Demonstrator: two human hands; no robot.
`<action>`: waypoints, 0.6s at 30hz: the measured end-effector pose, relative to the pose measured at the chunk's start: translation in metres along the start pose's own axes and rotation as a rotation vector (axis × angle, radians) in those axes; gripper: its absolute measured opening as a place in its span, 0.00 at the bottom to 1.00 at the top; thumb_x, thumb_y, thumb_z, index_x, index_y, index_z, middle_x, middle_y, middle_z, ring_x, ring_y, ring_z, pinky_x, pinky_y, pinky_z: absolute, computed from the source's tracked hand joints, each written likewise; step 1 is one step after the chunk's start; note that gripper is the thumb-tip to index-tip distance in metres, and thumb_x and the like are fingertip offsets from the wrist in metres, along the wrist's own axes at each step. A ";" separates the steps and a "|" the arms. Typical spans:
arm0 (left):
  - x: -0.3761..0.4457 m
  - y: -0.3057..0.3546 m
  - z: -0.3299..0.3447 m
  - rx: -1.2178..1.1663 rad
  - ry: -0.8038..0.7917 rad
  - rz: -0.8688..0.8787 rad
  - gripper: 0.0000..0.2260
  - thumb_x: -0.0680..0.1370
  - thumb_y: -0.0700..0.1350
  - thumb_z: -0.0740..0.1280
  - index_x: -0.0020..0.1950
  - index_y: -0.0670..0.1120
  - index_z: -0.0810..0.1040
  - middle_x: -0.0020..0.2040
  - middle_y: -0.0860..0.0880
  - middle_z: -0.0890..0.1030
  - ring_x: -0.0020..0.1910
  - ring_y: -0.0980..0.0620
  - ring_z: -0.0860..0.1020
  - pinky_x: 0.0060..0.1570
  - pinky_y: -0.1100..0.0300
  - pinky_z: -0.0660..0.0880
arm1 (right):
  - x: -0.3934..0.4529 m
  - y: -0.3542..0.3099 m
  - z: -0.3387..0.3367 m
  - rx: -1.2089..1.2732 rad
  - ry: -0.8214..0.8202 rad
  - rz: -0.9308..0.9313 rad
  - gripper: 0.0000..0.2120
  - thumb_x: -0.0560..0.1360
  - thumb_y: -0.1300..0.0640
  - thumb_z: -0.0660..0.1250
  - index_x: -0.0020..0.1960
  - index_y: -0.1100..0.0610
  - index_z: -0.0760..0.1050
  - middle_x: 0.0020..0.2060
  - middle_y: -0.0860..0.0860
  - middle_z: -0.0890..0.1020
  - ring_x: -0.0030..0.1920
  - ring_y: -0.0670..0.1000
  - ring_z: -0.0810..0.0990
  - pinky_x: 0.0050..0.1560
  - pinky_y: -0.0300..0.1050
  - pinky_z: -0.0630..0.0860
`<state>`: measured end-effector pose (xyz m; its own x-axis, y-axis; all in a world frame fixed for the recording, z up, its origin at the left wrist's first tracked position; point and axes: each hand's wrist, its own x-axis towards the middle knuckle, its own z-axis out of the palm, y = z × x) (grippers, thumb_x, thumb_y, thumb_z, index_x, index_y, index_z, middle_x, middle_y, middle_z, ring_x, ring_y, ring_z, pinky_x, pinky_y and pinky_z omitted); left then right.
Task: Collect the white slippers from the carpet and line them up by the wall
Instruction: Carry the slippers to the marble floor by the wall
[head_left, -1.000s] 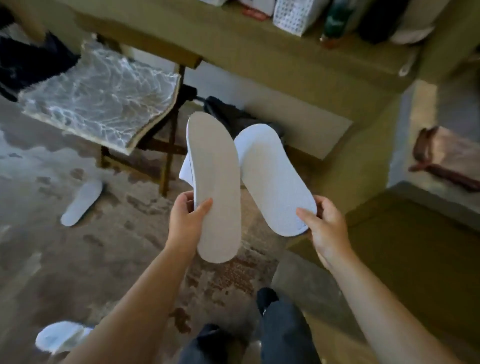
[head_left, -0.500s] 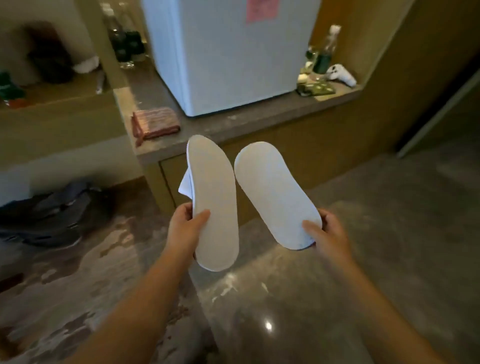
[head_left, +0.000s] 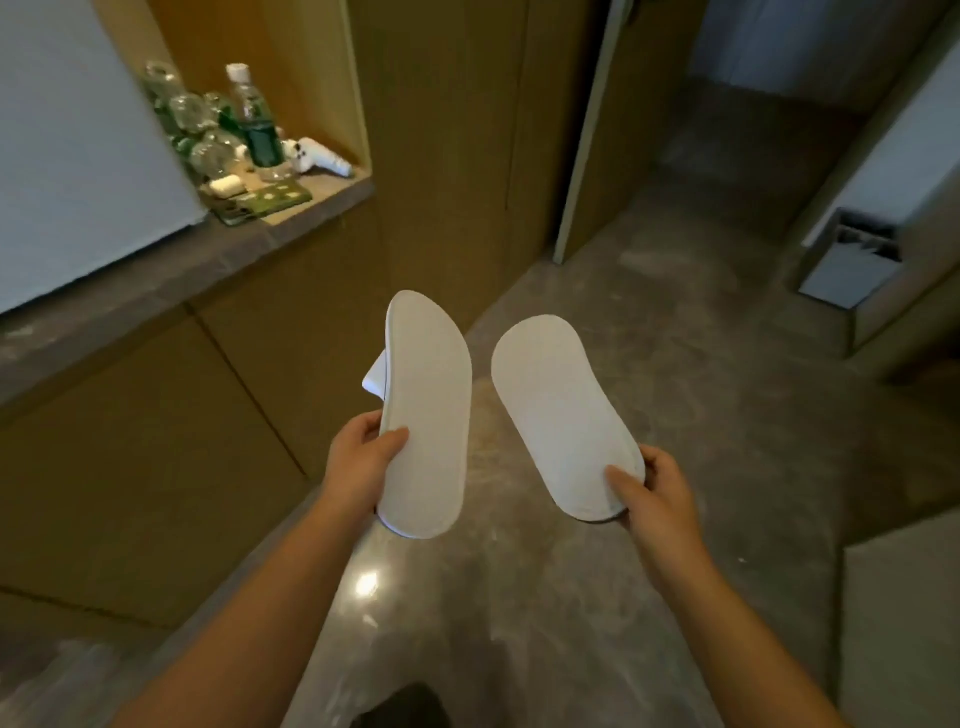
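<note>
I hold two white slippers up in front of me with their soles turned toward me. My left hand (head_left: 358, 462) grips the heel end of the left slipper (head_left: 431, 405), whose strap shows at its left edge. My right hand (head_left: 657, 493) grips the heel end of the right slipper (head_left: 561, 410). Both slippers hang above a polished grey stone floor (head_left: 649, 374). The wooden wall panelling (head_left: 447, 171) stands just beyond them. No carpet is in view.
A low wooden cabinet (head_left: 145, 431) with a stone top runs along the left, carrying a white mini fridge (head_left: 78, 145) and several bottles (head_left: 254, 130) in a niche. A grey bin (head_left: 852, 260) stands at the right by a white wall. A corridor opens ahead.
My view has swung right, from the carpet, chair and loose slippers to the cabinet and then the stone-floored corridor. Both slippers stay in my hands, now held slightly further apart.
</note>
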<state>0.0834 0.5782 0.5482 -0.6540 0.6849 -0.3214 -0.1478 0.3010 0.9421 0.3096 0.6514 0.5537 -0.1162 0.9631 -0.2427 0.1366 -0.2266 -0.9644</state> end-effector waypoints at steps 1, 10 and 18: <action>0.010 0.004 0.016 0.009 -0.019 0.002 0.10 0.73 0.38 0.64 0.54 0.41 0.74 0.44 0.47 0.77 0.41 0.50 0.75 0.37 0.56 0.71 | 0.013 -0.002 -0.008 0.004 0.021 0.003 0.11 0.72 0.67 0.62 0.50 0.56 0.67 0.42 0.47 0.73 0.44 0.49 0.74 0.48 0.53 0.75; 0.145 0.026 0.135 0.051 -0.083 -0.018 0.06 0.74 0.40 0.62 0.51 0.42 0.72 0.43 0.48 0.76 0.42 0.49 0.74 0.39 0.54 0.70 | 0.185 -0.017 -0.023 -0.023 0.061 0.039 0.10 0.72 0.65 0.63 0.50 0.55 0.67 0.44 0.49 0.75 0.46 0.50 0.74 0.49 0.53 0.76; 0.278 0.072 0.188 0.122 0.066 -0.043 0.09 0.73 0.39 0.63 0.52 0.41 0.74 0.47 0.45 0.76 0.45 0.48 0.74 0.42 0.56 0.68 | 0.357 -0.056 0.023 -0.087 -0.042 0.084 0.11 0.71 0.66 0.63 0.52 0.59 0.68 0.51 0.55 0.74 0.51 0.56 0.74 0.49 0.54 0.75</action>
<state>0.0303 0.9148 0.5090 -0.6967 0.6257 -0.3509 -0.0885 0.4105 0.9076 0.2380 1.0044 0.5189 -0.1417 0.9339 -0.3283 0.2325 -0.2910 -0.9281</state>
